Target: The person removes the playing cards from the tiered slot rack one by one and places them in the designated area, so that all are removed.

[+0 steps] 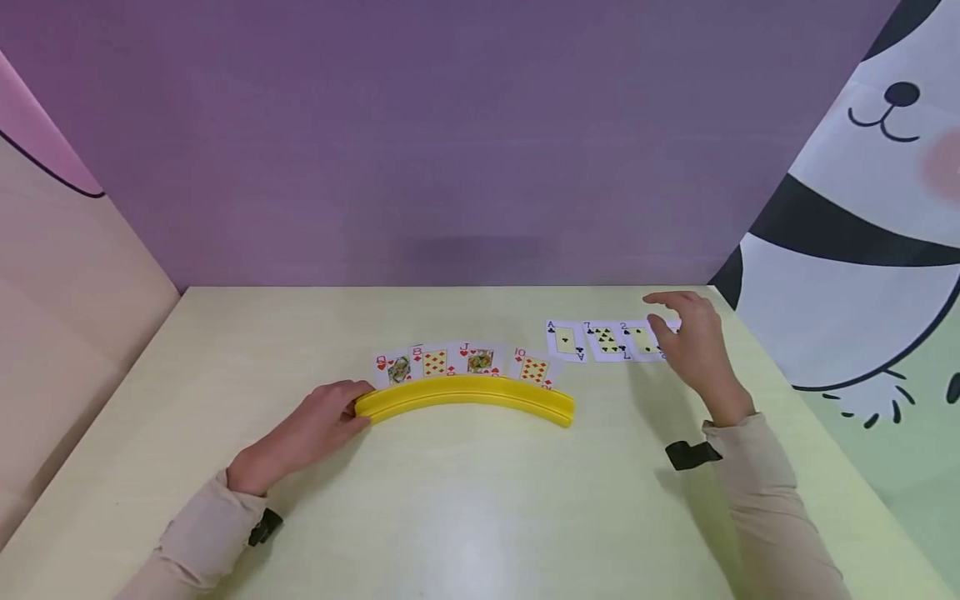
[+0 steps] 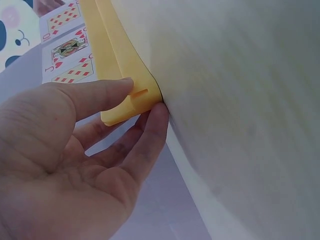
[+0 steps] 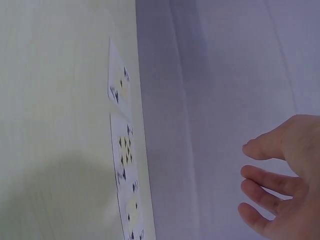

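A curved yellow card holder (image 1: 467, 390) lies on the table with several red playing cards standing in it. Among these are a queen (image 1: 398, 369), an eight (image 1: 434, 362), a jack (image 1: 480, 361) and a ten (image 1: 534, 369). My left hand (image 1: 303, 433) pinches the holder's left end, thumb (image 2: 107, 95) on one side and fingers on the other. Raised over the right of the table, my right hand (image 1: 696, 346) holds nothing, its fingers loosely bent and apart. Below it is a row of black cards: an ace (image 1: 566, 340), a seven (image 1: 607, 341) and a two (image 1: 640, 340); the hand partly hides the row's right end.
The pale table (image 1: 450, 517) ends at a purple wall (image 1: 465, 150) behind the cards. A cartoon panda (image 1: 862, 208) covers the panel on the right. Dark straps (image 1: 692, 455) sit at both sleeve cuffs.
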The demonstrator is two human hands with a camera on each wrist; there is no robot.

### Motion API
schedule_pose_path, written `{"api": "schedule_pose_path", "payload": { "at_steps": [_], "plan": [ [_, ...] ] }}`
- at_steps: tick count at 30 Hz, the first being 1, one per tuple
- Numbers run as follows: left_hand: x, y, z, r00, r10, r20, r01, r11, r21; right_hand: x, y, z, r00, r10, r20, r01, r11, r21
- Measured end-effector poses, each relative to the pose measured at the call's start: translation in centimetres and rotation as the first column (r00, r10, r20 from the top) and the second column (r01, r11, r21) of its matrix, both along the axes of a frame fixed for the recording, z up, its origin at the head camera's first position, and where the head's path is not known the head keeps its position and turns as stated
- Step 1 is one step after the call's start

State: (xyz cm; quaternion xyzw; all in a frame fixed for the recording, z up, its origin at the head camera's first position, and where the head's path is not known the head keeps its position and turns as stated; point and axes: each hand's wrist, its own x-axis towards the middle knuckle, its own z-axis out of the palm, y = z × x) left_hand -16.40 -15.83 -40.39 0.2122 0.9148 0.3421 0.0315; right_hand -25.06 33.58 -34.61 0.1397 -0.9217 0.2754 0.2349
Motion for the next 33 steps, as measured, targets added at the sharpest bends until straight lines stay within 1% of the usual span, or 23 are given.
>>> {"api": "schedule_pose_path", "payload": {
  "at_steps": [4, 9, 12, 17, 21, 25, 29, 33],
  "plan": [
    [-0.3, 0.0, -0.2, 1.0, -0.009, -0.005, 0.009, 1.0, -0.004, 0.7, -2.2, -0.2, 0.998, 0.057, -0.013, -0.057, 0.998, -0.002],
    [-0.5, 0.0, -0.1, 1.0, -0.01, -0.009, 0.01, 1.0, -0.013, 1.9, -4.9, -0.5, 0.991, 0.134, -0.016, -0.134, 0.991, 0.004],
    [-0.5, 0.0, -0.1, 1.0, -0.02, -0.018, 0.019, 1.0, -0.018, 2.9, -6.4, -0.4, 0.984, 0.177, -0.013, -0.177, 0.984, 0.007],
    [-0.4, 0.0, 0.0, 0.999, -0.034, -0.022, 0.034, 0.999, -0.01, 4.7, -8.3, -0.2, 0.968, 0.25, -0.011, -0.25, 0.968, -0.016],
    [-0.4, -0.1, 0.0, 0.999, -0.034, -0.01, 0.034, 0.999, -0.002, 5.9, -9.3, -0.4, 0.953, 0.303, -0.025, -0.304, 0.951, -0.062],
    [-0.3, -0.2, 0.2, 0.999, -0.037, 0.004, 0.037, 0.999, 0.001, 6.8, -9.7, -1.2, 0.939, 0.337, -0.062, -0.342, 0.936, -0.088],
    [-0.3, -0.3, 0.2, 1.0, -0.025, 0.012, 0.025, 1.0, 0.0, 7.2, -10.0, -1.6, 0.932, 0.352, -0.091, -0.357, 0.933, -0.051],
    [-0.1, -0.4, 0.3, 1.0, -0.012, 0.024, 0.012, 1.0, 0.0, 7.3, -10.3, -1.8, 0.929, 0.364, -0.066, -0.365, 0.931, -0.007]
  ]
}}
